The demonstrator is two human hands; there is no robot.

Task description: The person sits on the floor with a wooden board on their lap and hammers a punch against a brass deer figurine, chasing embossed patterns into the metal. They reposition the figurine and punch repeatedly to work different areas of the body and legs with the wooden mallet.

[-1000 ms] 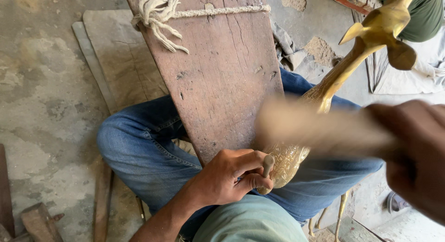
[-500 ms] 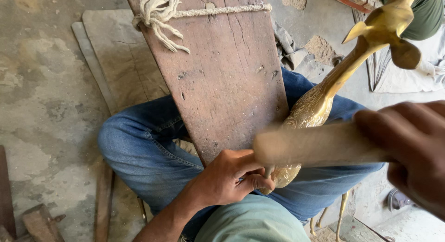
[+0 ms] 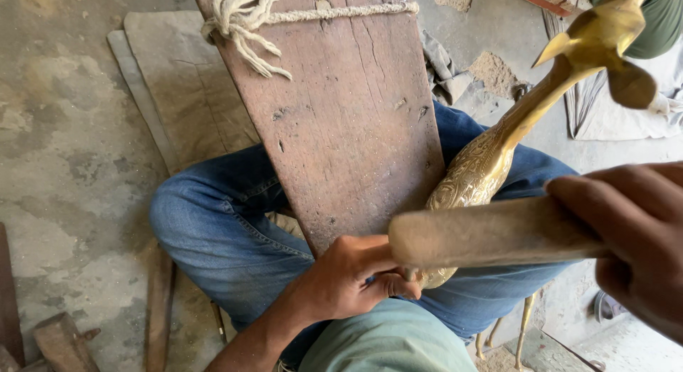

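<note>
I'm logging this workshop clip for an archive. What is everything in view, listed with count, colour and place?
wooden plank: one, reddish brown, sloping over the lap
rope: one, off-white, tied round the plank's top
bird figure: one, brass-gold, right of the plank, its body by the left hand
wooden mallet: one, tan, blurred, above the bird's body
cloth: one, grey, on the floor left of the plank
wood scraps: a few, brown, bottom left
jeans: blue, crossed legs
left hand: at the bird's body
right hand: grip closed on the mallet

The person wears blue denim jeans (image 3: pixel 220 222) and a pale green shirt (image 3: pixel 388 340); forearms bare, no sleeves
</note>
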